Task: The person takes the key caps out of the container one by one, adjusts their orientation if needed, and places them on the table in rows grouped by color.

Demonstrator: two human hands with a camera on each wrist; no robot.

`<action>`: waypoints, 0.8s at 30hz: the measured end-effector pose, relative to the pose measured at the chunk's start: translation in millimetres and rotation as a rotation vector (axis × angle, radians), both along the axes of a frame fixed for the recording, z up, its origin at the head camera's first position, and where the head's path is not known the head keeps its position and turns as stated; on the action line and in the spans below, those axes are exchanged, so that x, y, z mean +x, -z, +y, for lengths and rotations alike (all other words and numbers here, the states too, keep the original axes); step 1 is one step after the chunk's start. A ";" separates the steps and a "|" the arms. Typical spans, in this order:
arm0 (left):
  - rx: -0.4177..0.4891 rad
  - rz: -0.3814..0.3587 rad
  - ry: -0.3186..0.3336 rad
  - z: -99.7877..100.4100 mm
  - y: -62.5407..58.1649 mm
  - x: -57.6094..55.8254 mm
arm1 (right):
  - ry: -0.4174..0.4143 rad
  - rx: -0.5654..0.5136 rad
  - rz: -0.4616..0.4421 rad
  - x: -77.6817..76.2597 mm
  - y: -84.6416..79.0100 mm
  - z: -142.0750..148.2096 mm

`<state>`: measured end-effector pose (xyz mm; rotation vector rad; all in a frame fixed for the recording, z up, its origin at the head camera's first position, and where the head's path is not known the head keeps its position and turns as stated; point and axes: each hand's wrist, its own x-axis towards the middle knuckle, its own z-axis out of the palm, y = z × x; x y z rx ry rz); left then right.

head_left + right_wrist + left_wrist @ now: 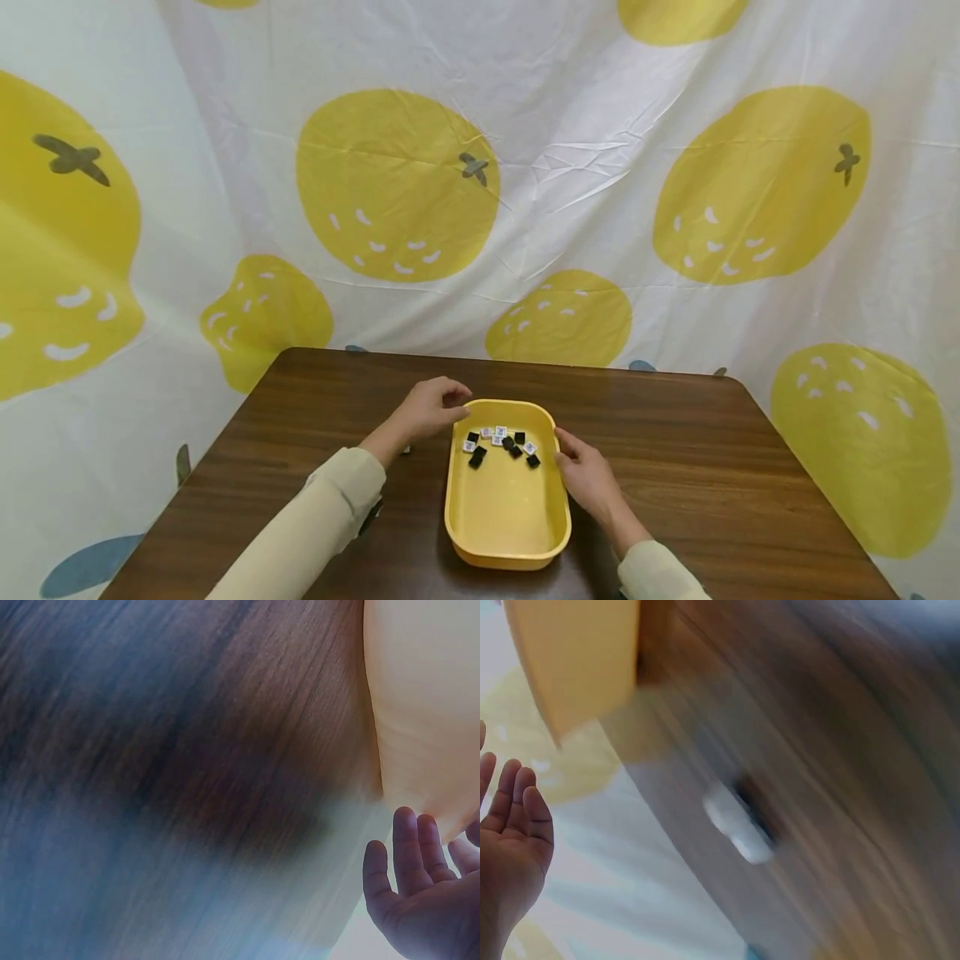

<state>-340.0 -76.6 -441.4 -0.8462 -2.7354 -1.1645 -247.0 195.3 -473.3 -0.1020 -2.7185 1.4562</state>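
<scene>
Yellow tray on the table holds black and white tiles, apparently mostly collected, with a blurred white item left outside; left hand is released near its far-left corner, right hand, unclenched, touches its right wall.

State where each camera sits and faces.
Head: on the head, facing forward and down at tray and table; left hand, right hand and sleeves show.
Left wrist: on that wrist, facing table and tray; left hand shows.
Right wrist: on that wrist, facing tray and table; right hand shows.
Both wrist views share tray and table.
</scene>
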 end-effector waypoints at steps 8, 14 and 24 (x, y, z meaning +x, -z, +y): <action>-0.146 0.017 0.162 53.1 -1.8 -3.2 | -0.003 0.004 0.029 -0.6 1.2 -0.3; -0.266 0.031 0.209 81.5 7.3 -4.6 | -0.004 0.002 0.024 -1.2 1.8 -0.3; -0.428 0.062 0.273 105.6 23.2 -9.8 | -0.006 -0.001 0.031 -1.3 2.8 0.0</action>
